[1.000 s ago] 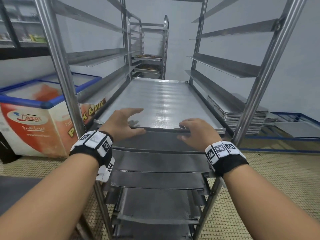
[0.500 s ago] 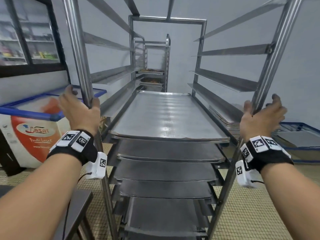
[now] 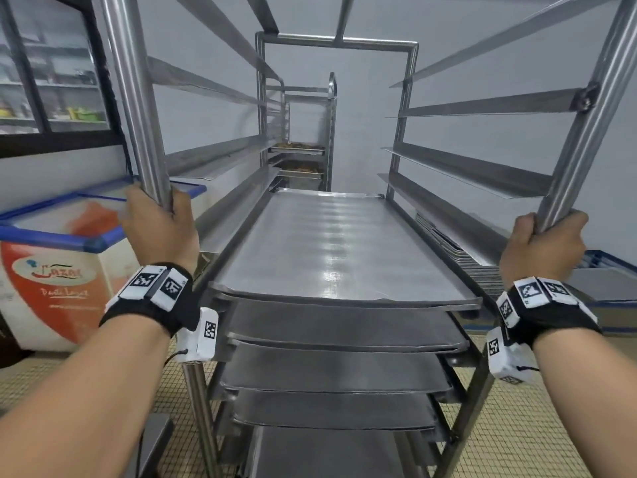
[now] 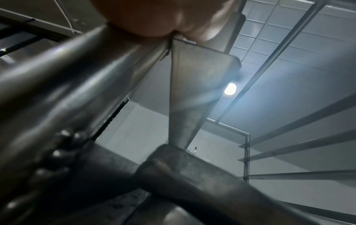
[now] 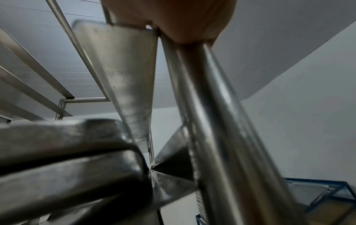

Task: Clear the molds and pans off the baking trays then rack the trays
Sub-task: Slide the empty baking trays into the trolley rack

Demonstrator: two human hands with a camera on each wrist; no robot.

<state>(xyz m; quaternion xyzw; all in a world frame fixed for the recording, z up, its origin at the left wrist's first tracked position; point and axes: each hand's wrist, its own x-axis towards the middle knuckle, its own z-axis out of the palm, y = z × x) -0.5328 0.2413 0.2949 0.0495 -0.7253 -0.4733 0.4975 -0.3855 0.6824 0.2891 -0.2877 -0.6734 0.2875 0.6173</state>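
Note:
A steel tray rack (image 3: 482, 170) stands in front of me with several bare baking trays slid into its rails. The top tray (image 3: 337, 246) is flat and holds nothing; more trays (image 3: 337, 339) sit on the rails below it. My left hand (image 3: 162, 225) grips the rack's front left post (image 3: 134, 98). My right hand (image 3: 544, 246) grips the front right post (image 3: 586, 132). In the left wrist view the left hand (image 4: 154, 18) wraps the post (image 4: 77, 73); in the right wrist view the right hand (image 5: 173, 18) wraps the post (image 5: 212, 121).
A chest freezer (image 3: 65, 270) with a blue-rimmed lid stands at the left. A second rack (image 3: 303, 146) with filled trays stands behind. A stack of trays (image 3: 458, 250) lies low at the right beside a blue frame (image 3: 610, 267). The floor is small-tiled.
Both hands left the top tray's front edge and took hold of the rack's two front posts. The rack now looks closer and larger in view.

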